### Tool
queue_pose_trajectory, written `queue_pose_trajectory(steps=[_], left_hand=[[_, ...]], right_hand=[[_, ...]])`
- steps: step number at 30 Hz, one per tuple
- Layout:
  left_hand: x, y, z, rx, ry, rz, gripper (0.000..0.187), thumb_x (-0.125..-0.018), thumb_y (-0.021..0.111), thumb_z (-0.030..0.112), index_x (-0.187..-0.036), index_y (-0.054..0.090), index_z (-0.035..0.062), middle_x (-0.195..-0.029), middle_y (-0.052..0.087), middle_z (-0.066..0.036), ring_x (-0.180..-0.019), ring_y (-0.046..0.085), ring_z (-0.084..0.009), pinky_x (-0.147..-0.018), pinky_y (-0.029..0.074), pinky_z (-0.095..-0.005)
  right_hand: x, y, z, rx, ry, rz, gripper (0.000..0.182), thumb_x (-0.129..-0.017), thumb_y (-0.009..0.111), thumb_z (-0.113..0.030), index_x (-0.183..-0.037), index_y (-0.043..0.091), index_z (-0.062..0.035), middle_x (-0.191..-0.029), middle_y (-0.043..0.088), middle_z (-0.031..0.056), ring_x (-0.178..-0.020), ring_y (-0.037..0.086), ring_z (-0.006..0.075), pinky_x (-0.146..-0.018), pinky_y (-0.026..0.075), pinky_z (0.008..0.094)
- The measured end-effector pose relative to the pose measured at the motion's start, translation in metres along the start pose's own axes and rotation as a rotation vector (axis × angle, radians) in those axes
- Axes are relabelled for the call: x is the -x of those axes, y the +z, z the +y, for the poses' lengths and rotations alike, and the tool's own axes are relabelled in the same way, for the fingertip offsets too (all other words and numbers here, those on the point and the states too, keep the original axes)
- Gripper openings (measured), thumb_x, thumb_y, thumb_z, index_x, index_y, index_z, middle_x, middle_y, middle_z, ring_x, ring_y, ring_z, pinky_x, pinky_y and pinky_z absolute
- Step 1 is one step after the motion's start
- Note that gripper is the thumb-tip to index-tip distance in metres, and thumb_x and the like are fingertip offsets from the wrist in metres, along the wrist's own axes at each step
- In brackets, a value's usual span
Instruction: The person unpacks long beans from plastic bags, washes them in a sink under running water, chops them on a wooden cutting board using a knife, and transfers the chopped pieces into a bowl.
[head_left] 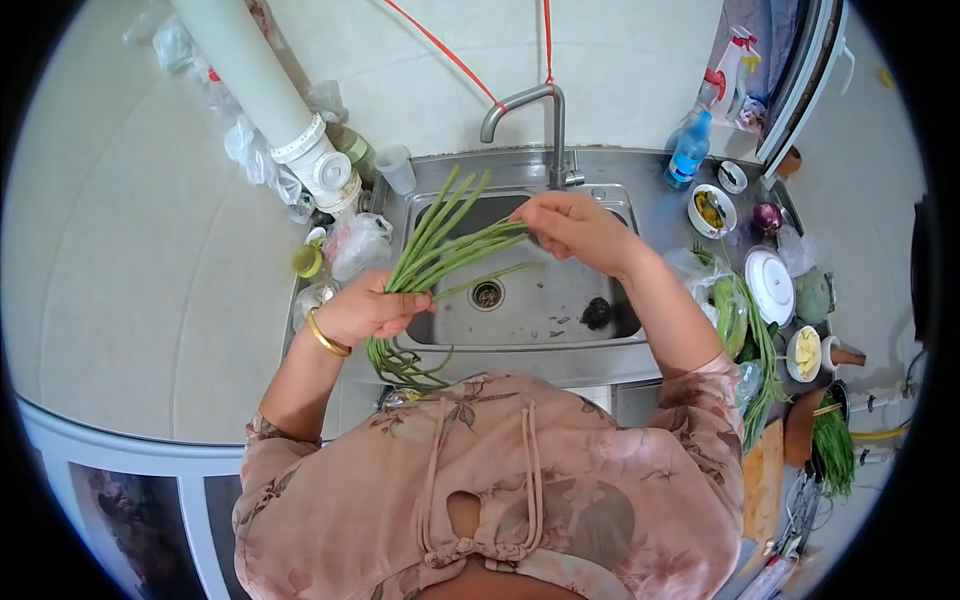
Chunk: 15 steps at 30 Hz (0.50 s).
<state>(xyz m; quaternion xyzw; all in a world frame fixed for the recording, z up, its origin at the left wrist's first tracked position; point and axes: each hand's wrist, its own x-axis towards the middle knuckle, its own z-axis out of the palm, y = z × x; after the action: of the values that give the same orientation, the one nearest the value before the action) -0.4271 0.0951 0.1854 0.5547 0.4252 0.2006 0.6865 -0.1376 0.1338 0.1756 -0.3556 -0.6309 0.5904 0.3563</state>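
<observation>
Gripping a bunch of long green beans (430, 255) over the sink (520, 322), I have both hands on it, well apart from each other. My left hand (375, 308), a gold bangle (327, 335) at its wrist, is closed around the bunch near the sink's left rim; the stalks fan upward from it, and their other ends droop below, over the front edge. My right hand (578, 230) pinches the tips of a few stalks drawn off to the right, below the faucet (557, 130). One lone stalk slants out above the drain (487, 294). A dark clump (597, 313) lies on the basin floor, towards the right. On the counter (650, 172) to my right stand a blue bottle (688, 152) and a bowl of food, with a red onion (767, 218) near the bowl. A clear plastic bag (360, 246) sits left of the basin.
</observation>
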Motion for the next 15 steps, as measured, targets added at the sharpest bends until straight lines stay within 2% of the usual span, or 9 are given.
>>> queue_pose_trajectory(steps=[1,7,13,15], left_hand=[[0.000,-0.001,0.000,-0.011,0.001,-0.007,0.016,-0.085,0.057,0.013,-0.089,0.059,-0.0033,-0.048,0.040,0.003,-0.038,0.032,-0.0052,-0.036,0.021,-0.0217],[0.000,-0.006,-0.001,-0.072,0.001,0.007,0.017,-0.085,0.057,0.014,-0.088,0.059,-0.0029,-0.048,0.040,0.004,-0.037,0.032,-0.0051,-0.037,0.022,-0.0213],[0.003,-0.009,-0.002,-0.045,-0.004,0.011,0.017,-0.085,0.057,0.014,-0.088,0.059,-0.0033,-0.048,0.039,0.004,-0.038,0.031,-0.0045,-0.037,0.022,-0.0210],[0.005,-0.008,0.000,-0.049,0.001,0.005,0.017,-0.085,0.057,0.014,-0.088,0.059,-0.0027,-0.049,0.039,0.004,-0.038,0.032,-0.0043,-0.037,0.022,-0.0209]], right_hand=[[-0.001,0.001,0.000,0.071,0.000,-0.040,0.025,-0.089,0.053,-0.029,-0.087,0.059,-0.0047,-0.060,0.042,-0.0059,-0.054,0.036,0.0028,-0.048,0.031,0.0196],[0.007,0.006,-0.009,-0.050,0.111,-0.174,0.023,-0.089,0.050,-0.025,-0.089,0.059,-0.0043,-0.060,0.042,-0.0054,-0.053,0.037,0.0036,-0.048,0.032,0.0197],[0.020,0.011,-0.014,-0.031,0.098,-0.326,0.019,-0.088,0.049,-0.021,-0.087,0.058,-0.0043,-0.061,0.044,-0.0035,-0.054,0.038,0.0039,-0.050,0.033,0.0210],[0.019,0.012,-0.009,-0.021,0.107,-0.308,0.018,-0.087,0.048,-0.019,-0.085,0.058,-0.0047,-0.061,0.045,-0.0025,-0.055,0.039,0.0057,-0.051,0.034,0.0209]])
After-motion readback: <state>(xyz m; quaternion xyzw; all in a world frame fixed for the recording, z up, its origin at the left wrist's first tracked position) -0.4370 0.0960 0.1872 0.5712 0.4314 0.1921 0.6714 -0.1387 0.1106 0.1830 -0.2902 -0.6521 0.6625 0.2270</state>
